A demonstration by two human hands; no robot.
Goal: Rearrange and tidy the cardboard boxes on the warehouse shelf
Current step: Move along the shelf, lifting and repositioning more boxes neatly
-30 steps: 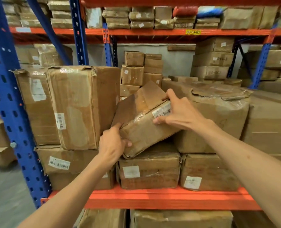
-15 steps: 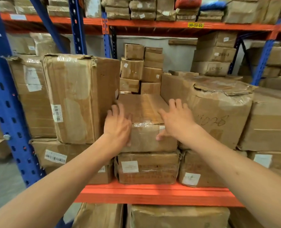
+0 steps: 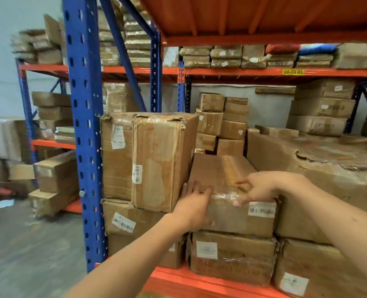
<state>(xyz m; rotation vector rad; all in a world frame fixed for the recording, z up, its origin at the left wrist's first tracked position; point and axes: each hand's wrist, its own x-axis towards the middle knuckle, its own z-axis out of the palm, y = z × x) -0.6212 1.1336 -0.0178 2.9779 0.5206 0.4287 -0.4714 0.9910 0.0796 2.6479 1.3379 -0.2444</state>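
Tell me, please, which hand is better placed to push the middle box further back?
Probably left. The left hand lies flat against the middle box at its front left corner, while the right hand only rests fingers loosely on top.

Blue perforated uprights and diagonal braces carry orange beams and an orange deck overhead. A yellow tag on 1 beam reads 00-03-01. Behind the racking stands a plain pale grey wall, with another pale wall at the left. The floor is smooth grey concrete, dully lit, with a further rack beyond it.
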